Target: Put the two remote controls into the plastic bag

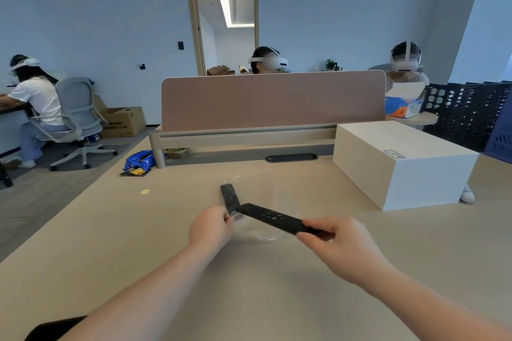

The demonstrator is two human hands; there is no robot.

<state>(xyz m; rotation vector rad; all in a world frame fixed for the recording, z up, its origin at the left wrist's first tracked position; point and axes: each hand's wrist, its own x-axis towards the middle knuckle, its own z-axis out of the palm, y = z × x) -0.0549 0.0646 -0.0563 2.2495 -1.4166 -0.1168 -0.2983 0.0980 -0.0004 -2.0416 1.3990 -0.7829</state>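
A clear plastic bag lies on the beige table, hard to make out against the wood. My left hand pinches the bag's near left edge. A short black remote lies just beyond that hand; whether it is inside the bag I cannot tell. My right hand grips the near end of a longer black remote, held slanted above the bag, its far tip almost touching the short remote.
A white box stands at the right of the table. A brown divider screen closes off the far edge. A blue snack packet and a yellow dot lie at the far left. People sit behind and to the left.
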